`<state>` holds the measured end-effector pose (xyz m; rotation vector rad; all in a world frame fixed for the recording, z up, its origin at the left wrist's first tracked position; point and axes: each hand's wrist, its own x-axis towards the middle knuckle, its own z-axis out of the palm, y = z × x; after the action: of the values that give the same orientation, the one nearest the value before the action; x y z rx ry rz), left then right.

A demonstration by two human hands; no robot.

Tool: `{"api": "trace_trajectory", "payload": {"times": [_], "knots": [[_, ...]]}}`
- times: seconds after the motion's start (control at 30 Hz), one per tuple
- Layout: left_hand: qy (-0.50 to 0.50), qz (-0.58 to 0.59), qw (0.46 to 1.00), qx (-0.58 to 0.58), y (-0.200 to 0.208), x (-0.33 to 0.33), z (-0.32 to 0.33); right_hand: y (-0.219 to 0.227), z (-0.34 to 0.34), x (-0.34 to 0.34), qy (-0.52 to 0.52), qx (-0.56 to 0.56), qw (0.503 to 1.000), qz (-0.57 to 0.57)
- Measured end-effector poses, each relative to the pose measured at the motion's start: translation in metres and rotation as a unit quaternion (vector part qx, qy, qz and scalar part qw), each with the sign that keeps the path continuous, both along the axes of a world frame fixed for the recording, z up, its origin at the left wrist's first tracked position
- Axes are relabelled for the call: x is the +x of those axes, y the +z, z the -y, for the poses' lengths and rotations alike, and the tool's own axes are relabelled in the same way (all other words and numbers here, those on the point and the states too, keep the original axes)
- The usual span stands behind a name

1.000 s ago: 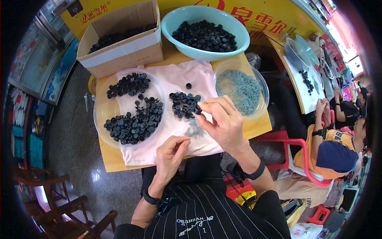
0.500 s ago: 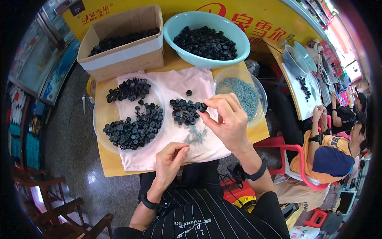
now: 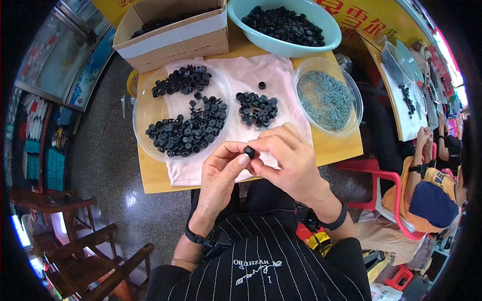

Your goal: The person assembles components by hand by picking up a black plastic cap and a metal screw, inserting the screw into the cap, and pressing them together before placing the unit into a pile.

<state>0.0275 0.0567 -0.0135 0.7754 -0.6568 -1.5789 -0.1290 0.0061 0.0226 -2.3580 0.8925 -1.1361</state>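
Hands (image 3: 256, 163) pinch a small black cap (image 3: 249, 150) above the pink cloth (image 3: 251, 80).

Bright, even daylight fills the scene, strongest at the upper right, where the background washes out. The polished grey stone floor (image 3: 108, 165) carries pale glare patches. Shadows are soft. Fisheye distortion bends straight edges toward the black circular rim. The centre is sharp; the periphery smears.
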Motion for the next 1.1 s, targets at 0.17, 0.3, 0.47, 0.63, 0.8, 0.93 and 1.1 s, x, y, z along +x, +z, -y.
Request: {"api": "trace_trajectory", "payload": {"times": [0.17, 0.3, 0.47, 0.63, 0.8, 0.93, 1.1], "knots": [[-0.024, 0.002, 1.0, -0.02, -0.006, 0.011, -0.005, 0.01, -0.01, -0.008, 0.05, 0.227, 0.969, 0.078], [-0.009, 0.092, 0.995, -0.035, -0.001, 0.011, -0.01, 0.008, -0.013, -0.013, 0.079, 0.258, 0.959, 0.091], [0.002, 0.217, 0.974, -0.07, 0.003, 0.012, -0.011, 0.003, -0.012, -0.016, 0.064, 0.148, 0.986, 0.036], [-0.001, 0.258, 0.956, -0.142, 0.006, 0.008, -0.012, -0.001, -0.019, -0.01, 0.037, 0.032, 0.998, 0.025], [0.008, 0.227, 0.964, -0.141, 0.007, 0.004, -0.013, -0.003, -0.027, -0.003, -0.038, 0.016, 0.998, 0.045], [0.03, 0.183, 0.977, -0.109, 0.008, 0.003, -0.014, -0.005, -0.028, -0.004, -0.033, 0.035, 0.997, 0.063], [-0.013, 0.016, 0.999, -0.025, -0.001, 0.006, -0.014, -0.001, -0.03, -0.01, 0.019, 0.196, 0.971, 0.133]]}}
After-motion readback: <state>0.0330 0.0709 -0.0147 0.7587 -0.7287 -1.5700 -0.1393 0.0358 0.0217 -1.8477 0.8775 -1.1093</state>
